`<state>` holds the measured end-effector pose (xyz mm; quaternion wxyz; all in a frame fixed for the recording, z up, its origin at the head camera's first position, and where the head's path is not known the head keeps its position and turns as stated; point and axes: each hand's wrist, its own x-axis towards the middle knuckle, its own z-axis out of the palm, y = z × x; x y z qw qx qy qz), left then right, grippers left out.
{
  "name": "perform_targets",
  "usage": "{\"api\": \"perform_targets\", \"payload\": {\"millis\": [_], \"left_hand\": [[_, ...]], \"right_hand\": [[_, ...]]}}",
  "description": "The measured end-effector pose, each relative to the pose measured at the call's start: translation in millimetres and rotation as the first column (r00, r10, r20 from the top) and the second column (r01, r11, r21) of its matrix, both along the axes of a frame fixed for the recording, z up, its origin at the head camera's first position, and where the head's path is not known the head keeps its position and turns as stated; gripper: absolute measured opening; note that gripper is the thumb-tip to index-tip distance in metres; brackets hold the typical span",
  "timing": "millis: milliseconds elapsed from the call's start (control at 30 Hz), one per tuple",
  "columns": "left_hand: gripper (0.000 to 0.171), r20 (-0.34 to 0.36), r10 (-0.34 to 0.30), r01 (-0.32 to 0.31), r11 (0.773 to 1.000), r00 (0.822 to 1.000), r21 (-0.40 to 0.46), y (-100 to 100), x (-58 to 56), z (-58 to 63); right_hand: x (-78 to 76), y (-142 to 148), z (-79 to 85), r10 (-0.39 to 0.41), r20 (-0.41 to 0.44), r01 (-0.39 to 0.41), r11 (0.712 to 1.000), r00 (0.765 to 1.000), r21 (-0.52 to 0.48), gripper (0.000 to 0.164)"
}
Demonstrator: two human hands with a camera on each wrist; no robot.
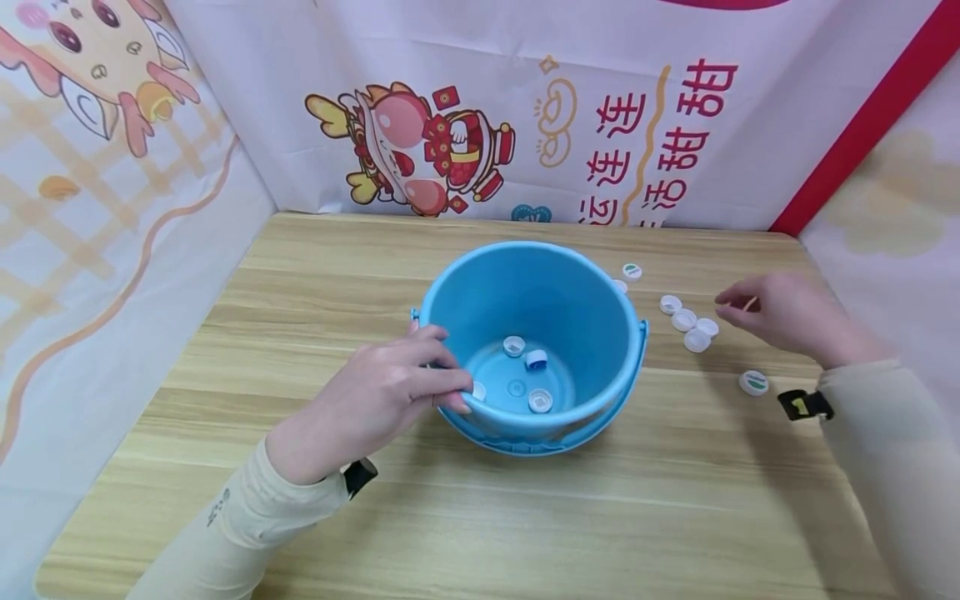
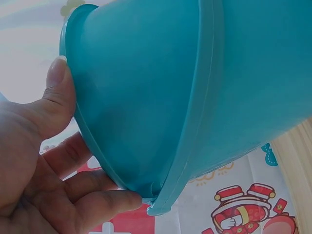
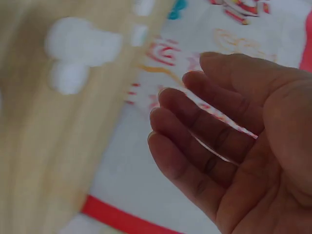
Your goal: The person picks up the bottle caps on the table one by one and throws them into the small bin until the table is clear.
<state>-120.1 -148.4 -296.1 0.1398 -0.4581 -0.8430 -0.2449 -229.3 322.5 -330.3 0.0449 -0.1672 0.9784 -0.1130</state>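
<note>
A light-blue plastic bucket [image 1: 525, 425] stands upright on the table with several bottle caps on its floor, among them a white one [image 1: 513, 346] and a blue-and-white one [image 1: 536, 360]. My left hand [image 1: 382, 392] grips its rim at the near left; the left wrist view shows the thumb and fingers [image 2: 100, 207] at the rim. To the right of the bucket, my right hand [image 1: 787, 312] hovers over the table with relaxed, slightly bent fingers and nothing in the palm. Closest to it lies a cluster of white bottle caps [image 1: 684, 320]. A cap with a green mark [image 1: 753, 382] lies nearer the front.
Another green-marked cap [image 1: 632, 272] lies behind the bucket's right side, beside a partly hidden white one [image 1: 621, 286]. The bucket's handle [image 1: 517, 448] hangs down along its front. Printed cloth [image 1: 465, 50] encloses the wooden table [image 1: 300, 267] at the back and sides.
</note>
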Motion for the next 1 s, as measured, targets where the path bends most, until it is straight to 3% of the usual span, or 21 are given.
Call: {"api": "perform_targets", "payload": {"millis": [233, 500, 1000], "left_hand": [[0.024, -0.015, 0.006, -0.006, 1.000, 1.000, -0.007, 0, 0.7, 0.2], [0.026, 0.005, 0.020, -0.020, 1.000, 1.000, -0.020, 2, 1.5, 0.9], [0.026, 0.009, 0.013, -0.013, 1.000, 1.000, -0.010, 3, 0.6, -0.5]], "right_hand": [[-3.9, 8, -35.7, -0.070, 0.140, 0.072, 0.997, 0.988, -0.006, 0.036], [-3.8, 0, -50.9, -0.120, 0.219, 0.128, 0.991, 0.968, -0.025, 0.042], [-6.5, -9, -69.0, -0.117, 0.193, 0.119, 0.993, 0.974, 0.005, 0.031]]}}
